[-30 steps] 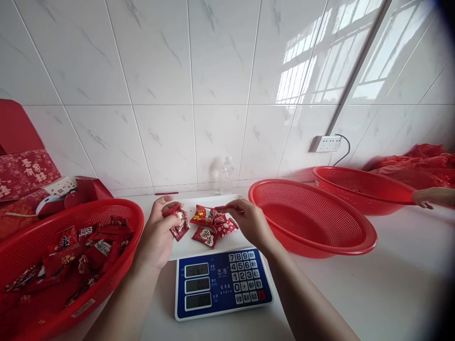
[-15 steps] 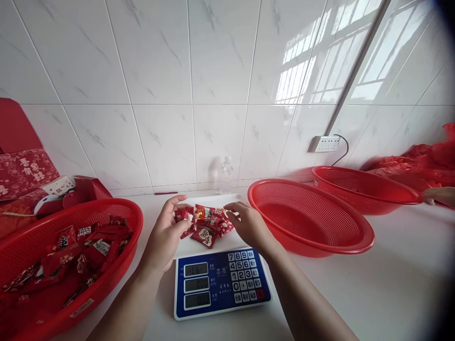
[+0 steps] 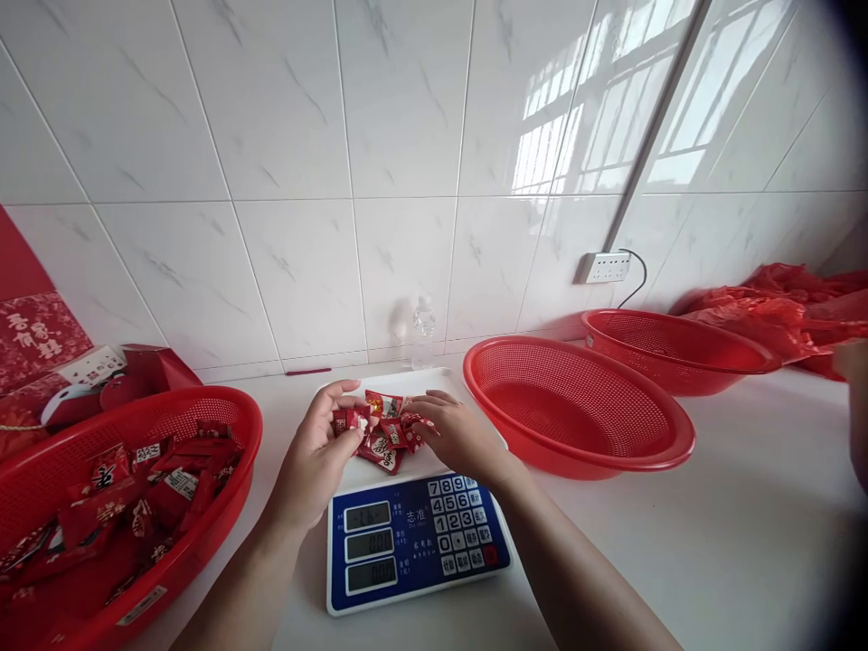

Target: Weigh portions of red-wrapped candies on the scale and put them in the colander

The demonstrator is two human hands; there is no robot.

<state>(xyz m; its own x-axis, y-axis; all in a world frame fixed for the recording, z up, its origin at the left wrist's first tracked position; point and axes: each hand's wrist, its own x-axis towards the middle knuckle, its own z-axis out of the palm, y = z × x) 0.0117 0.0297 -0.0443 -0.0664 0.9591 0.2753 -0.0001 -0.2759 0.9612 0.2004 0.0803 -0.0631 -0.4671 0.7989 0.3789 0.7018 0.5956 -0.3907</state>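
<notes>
A pile of small red wrapped snack packets (image 3: 382, 449) lies on the white tray (image 3: 440, 384) of a digital scale with a blue keypad panel (image 3: 419, 542). At the pile's left side, my left hand (image 3: 317, 452) is closed on a red packet (image 3: 347, 419), thumb on its front. My right hand (image 3: 462, 438) reaches over the pile from the right, its fingers and thumb curled round a patterned red packet (image 3: 415, 429). Parts of the pile are hidden by my fingers.
A red basket (image 3: 234, 407) of packets stands left, beside red printed boxes (image 3: 41, 334). Two red baskets, one nearer (image 3: 665, 443) and one farther (image 3: 684, 393), stand right. Behind are a plastic bottle (image 3: 423, 334), a power strip (image 3: 605, 268) and red bags (image 3: 766, 312). Another person's blurred arm (image 3: 855, 407) shows at right.
My right hand has moved left and in over the packets, bunching them closer to my left hand. The view has shifted slightly right. The other person's hand has moved from the far basket's rim.
</notes>
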